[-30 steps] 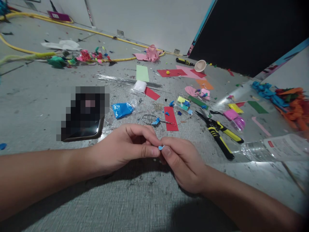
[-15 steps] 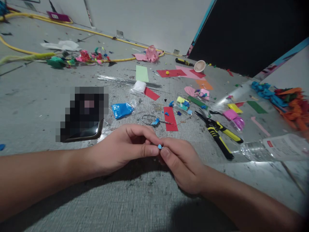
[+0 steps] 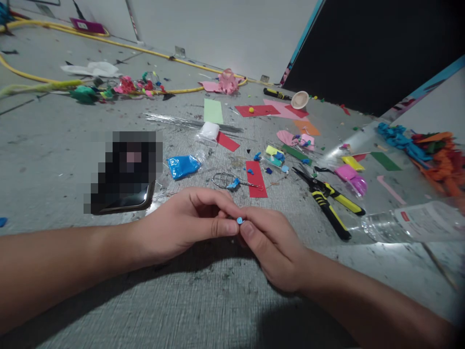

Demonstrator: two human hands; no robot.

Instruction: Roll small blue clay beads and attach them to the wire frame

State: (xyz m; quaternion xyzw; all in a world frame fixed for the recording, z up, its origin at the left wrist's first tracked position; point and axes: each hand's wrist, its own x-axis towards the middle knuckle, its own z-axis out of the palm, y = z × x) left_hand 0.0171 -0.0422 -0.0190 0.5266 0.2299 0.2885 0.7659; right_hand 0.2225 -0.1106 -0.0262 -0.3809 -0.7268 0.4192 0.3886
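Note:
Between the fingertips of both hands is a tiny light blue piece (image 3: 240,220), curled like a small roll. My left hand (image 3: 189,220) pinches it from the left with thumb and forefinger. From the right, my right hand (image 3: 276,242) grips it the same way, its fingertips touching those of the left. Just beyond the hands, a wire loop (image 3: 221,181) with a blue lump on it lies near a red paper strip (image 3: 257,182). A blue packet (image 3: 183,166) rests behind my left hand.
A phone (image 3: 123,179), partly pixelated, lies at the left. Yellow-and-black pliers (image 3: 327,198) and a clear bottle (image 3: 417,220) are at the right. Thin wires (image 3: 170,119), paper pieces and clay packets are scattered farther back, before a yellow cord (image 3: 127,46).
Both hands keep their pinch, with hardly any movement. The small blue piece looks slightly turned between the fingertips.

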